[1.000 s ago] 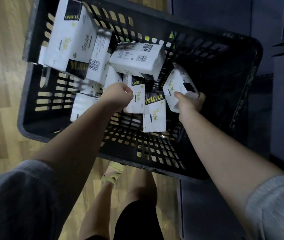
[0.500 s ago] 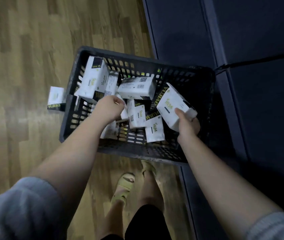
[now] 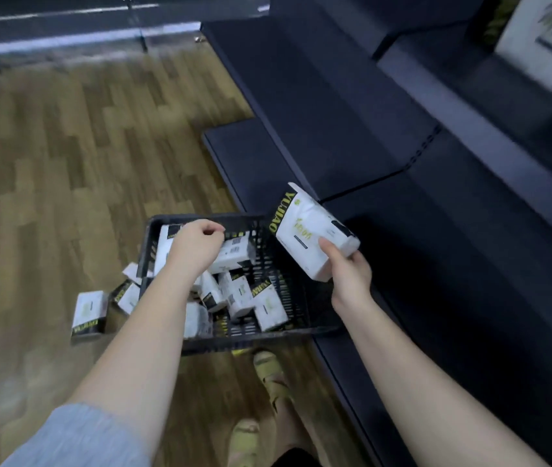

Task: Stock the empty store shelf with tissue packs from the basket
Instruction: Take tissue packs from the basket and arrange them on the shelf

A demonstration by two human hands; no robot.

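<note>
tissue pack (image 3: 311, 235) sat in my right hand (image 3: 348, 274), thumb on its white face and fingers wrapped under its lower end, so that hand was grasping it. the pack was lifted clear of the basket (image 3: 288, 291), tilted, with its black "yujiao" band toward the upper left, and it hung over the basket's right rim, just beside the dark lower shelf (image 3: 453, 264). my left hand (image 3: 197, 242) hovered over the basket's far left part with its fingers curled in loosely; i saw nothing held in it. inside the black slatted basket lay a jumble of more tissue packs (image 3: 251, 298), some flat, some on edge. three packs lay on the wooden floor (image 3: 65, 163) outside the basket's left wall; the nearest to me (image 3: 88, 311) lay well out from it. up on a higher shelf at the top right stood a blurred white pack (image 3: 547, 42). my feet in pale sandals (image 3: 271, 369) stood just below the basket.
</note>
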